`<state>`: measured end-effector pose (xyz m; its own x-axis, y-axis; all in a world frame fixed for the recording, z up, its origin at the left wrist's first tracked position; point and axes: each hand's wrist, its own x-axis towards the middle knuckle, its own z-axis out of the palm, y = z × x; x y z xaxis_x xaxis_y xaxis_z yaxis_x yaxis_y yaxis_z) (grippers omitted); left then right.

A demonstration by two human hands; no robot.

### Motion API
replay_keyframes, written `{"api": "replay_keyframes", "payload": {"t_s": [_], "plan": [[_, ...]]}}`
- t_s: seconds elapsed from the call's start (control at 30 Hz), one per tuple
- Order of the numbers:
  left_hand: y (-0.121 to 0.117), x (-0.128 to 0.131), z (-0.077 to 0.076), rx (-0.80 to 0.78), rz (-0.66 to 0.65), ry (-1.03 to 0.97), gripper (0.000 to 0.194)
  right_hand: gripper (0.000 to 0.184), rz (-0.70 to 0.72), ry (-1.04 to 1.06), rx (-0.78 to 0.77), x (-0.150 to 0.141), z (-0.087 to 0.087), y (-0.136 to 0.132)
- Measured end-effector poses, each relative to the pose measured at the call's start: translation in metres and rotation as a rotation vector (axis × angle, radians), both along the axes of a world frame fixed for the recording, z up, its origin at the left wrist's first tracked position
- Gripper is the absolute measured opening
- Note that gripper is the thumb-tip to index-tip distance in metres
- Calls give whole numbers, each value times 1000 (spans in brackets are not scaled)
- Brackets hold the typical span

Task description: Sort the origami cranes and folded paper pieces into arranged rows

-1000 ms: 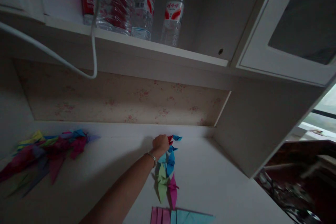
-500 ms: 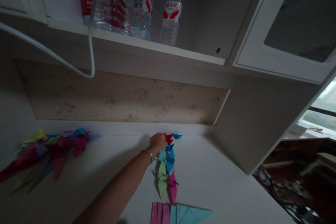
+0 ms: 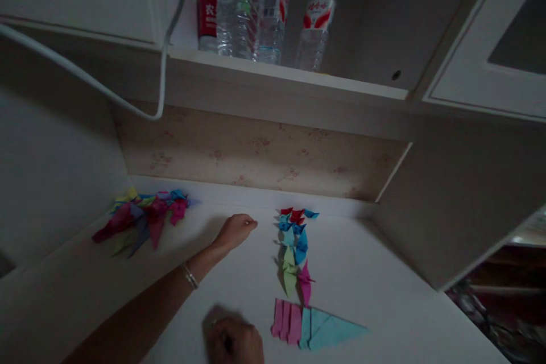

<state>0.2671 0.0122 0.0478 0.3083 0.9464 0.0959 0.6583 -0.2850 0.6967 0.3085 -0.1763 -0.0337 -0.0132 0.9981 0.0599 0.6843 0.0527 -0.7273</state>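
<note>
My left hand (image 3: 235, 231), with a bracelet at the wrist, hovers over the white desk with fingers curled and nothing visible in them. To its right, apart from it, stands a double row of folded paper cranes: red (image 3: 297, 216), blue (image 3: 301, 246), green (image 3: 289, 273) and magenta (image 3: 305, 281). Low in the view my right hand (image 3: 239, 342) is curled into a loose fist, dim, with nothing seen in it. Beside it lie folded pink paper strips (image 3: 288, 321) and a pointed turquoise folded paper (image 3: 333, 329).
At the left back corner lies a heap of colourful folded paper (image 3: 149, 216). Overhead, a shelf (image 3: 290, 73) holds plastic bottles (image 3: 316, 28). A white cable (image 3: 85, 77) hangs down in front of it. A side panel (image 3: 460, 199) bounds the desk on the right.
My left hand has drawn back leftward from the far end of the crane row, uncovering red and blue pieces there. My right hand has come into view at the bottom. The view has shifted left.
</note>
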Motion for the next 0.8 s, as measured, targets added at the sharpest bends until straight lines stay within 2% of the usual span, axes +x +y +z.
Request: {"api": "replay_keyframes", "payload": {"t_s": [0.2, 0.37, 0.47, 0.6, 0.7, 0.8], "plan": [[-55, -110, -33, -53, 171, -177, 35, 23, 56, 155, 62, 4, 1, -9], [-84, -168, -56, -110, 245, -266, 35, 25, 48, 214, 54, 2, 1, -12], [-94, -187, -67, -181, 236, -285, 34, 27, 32, 218, 33, 0, 2, -13], [-100, -194, -77, -212, 222, -274, 38, 31, 8, 254, 10, -1, 4, -15], [-101, -192, -78, -183, 182, -249, 40, 31, -26, 313, -20, -3, 2, -16], [-101, -192, -75, -228, 169, -267, 40, 31, -49, 383, -95, -5, 2, -8]]}}
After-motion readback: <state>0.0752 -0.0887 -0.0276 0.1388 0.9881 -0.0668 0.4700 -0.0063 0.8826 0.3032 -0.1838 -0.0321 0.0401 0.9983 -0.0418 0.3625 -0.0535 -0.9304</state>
